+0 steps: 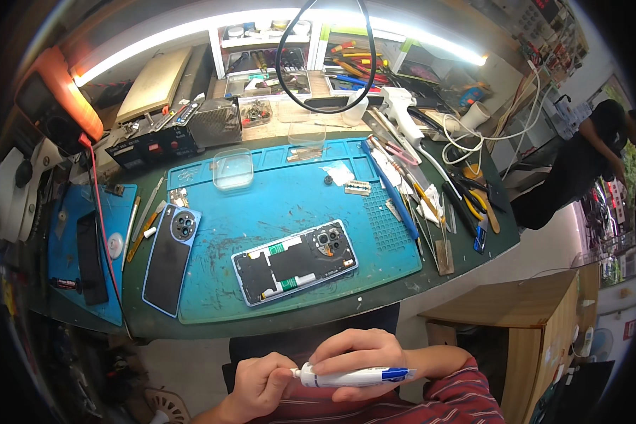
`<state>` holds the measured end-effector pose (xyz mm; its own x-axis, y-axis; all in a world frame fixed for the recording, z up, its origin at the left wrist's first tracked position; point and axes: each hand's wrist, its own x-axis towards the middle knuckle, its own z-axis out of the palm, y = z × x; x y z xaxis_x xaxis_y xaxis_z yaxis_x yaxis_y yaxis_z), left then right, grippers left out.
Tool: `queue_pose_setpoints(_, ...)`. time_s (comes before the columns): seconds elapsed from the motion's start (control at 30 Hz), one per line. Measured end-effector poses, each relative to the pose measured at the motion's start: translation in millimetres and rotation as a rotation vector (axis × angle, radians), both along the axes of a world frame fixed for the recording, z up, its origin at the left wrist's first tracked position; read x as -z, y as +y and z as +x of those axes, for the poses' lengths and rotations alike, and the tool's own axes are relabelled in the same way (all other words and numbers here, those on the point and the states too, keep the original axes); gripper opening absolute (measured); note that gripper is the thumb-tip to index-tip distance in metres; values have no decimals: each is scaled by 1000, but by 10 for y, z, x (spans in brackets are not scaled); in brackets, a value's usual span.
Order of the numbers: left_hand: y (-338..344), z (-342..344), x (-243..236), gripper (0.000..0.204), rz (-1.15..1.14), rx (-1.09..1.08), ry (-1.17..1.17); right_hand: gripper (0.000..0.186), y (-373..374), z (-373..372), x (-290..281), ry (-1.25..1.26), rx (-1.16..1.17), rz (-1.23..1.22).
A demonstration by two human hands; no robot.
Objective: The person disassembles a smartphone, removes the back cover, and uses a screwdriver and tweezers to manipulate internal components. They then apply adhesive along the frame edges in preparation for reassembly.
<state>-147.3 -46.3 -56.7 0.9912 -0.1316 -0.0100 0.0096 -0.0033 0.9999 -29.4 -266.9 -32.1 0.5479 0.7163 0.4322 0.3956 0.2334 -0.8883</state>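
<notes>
Close to my body, below the bench edge, my right hand (360, 350) is wrapped round a white squeeze tube (360, 377) with a blue end. The tube lies nearly level, its narrow tip pointing left. My left hand (261, 381) is closed at that tip, pinching the nozzle or its cap; the fingers hide which. On the blue mat beyond lies an opened phone (290, 261), its black inside and green-and-white parts exposed. Left of it rests a blue-edged phone back cover (169, 258) with a round camera ring.
A clear plastic box (232, 169) and a razor blade (357, 187) sit on the blue mat (212, 212). Tweezers, pliers (471, 194) and a white glue gun (401, 109) crowd the right side. An orange multimeter (67, 99) stands at left. Another person (579, 162) is at far right.
</notes>
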Motion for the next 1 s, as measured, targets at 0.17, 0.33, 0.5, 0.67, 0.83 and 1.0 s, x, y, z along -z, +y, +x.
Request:
queue_pose_setpoints(0.17,52,49,-94,46,14,-247,-39,40,-108,140,-54,-49,52,42)
queue_pose_setpoints(0.33,520,143,44,17,497,-724,-346,51,-90,478,-211,277,85,-1)
queue_pose_setpoints(0.5,722,518,276,18,734,-808,-634,35,549,967,-348,408,-135,-253)
queue_pose_setpoints(0.67,659,538,279,18,800,-847,-659,22,867,1058,-307,454,-142,-516)
queue_pose_setpoints(0.83,649,525,296,21,859,-835,-661,21,894,1077,-174,335,-187,-498)
queue_pose_setpoints(1.0,661,525,288,23,897,-816,-662,22,920,1083,-129,212,-204,-485)
